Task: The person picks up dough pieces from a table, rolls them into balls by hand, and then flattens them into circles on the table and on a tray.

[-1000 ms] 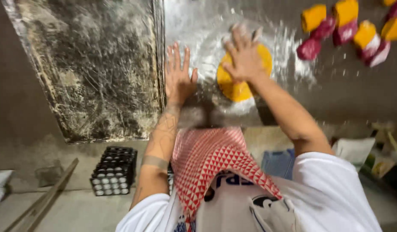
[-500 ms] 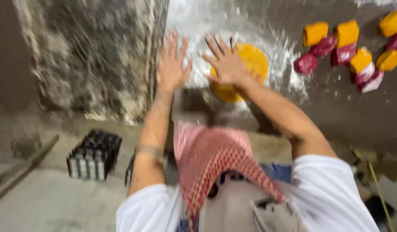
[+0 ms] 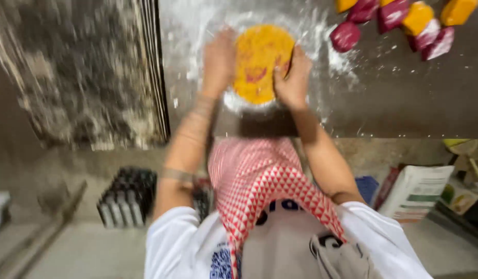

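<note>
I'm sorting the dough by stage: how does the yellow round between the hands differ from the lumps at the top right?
The yellow dough round is pressed flat into a wide disc; the dough lumps are small and chunky. The round lies in a patch of flour between the left hand and right hand; the lumps lie untouched. The round is yellow with red streaks; the lumps are solid yellow or dark red. Both rest on the same grey worktop.

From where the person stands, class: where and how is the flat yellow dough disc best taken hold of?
At its rim, from both sides. The yellow dough disc lies flat and thin on the floured worktop, so only its edge offers purchase. The left hand and right hand already flank it; fingers probably have to slide under opposite edges.
</note>
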